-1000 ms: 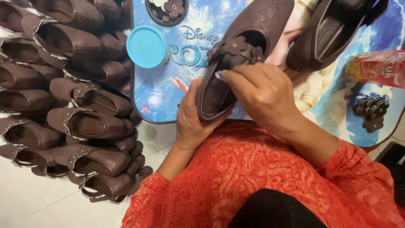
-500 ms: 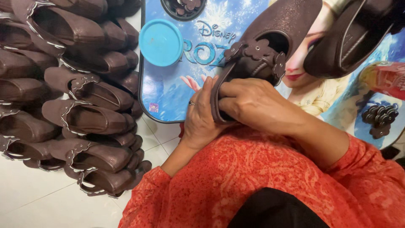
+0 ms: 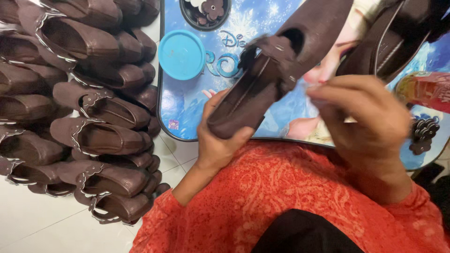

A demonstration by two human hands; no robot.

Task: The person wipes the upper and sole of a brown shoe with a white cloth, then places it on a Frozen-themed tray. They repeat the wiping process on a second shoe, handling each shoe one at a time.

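The left hand (image 3: 220, 143) grips the brown shoe (image 3: 276, 70) by its heel, light and bendy I'd judge, while the right hand (image 3: 365, 122) pinches closed near its strap, contents unclear.

The brown shoe (image 3: 276, 70) looked like matt, faintly grained moulded plastic or faux leather, with a stitched seam along its rim. The stacked brown shoes (image 3: 89, 107) at left carried a soft sheen. The round blue lid (image 3: 182, 54) was smooth plastic. The printed table top (image 3: 197, 100) looked glossy, the red cloth (image 3: 281, 187) woven and patterned.
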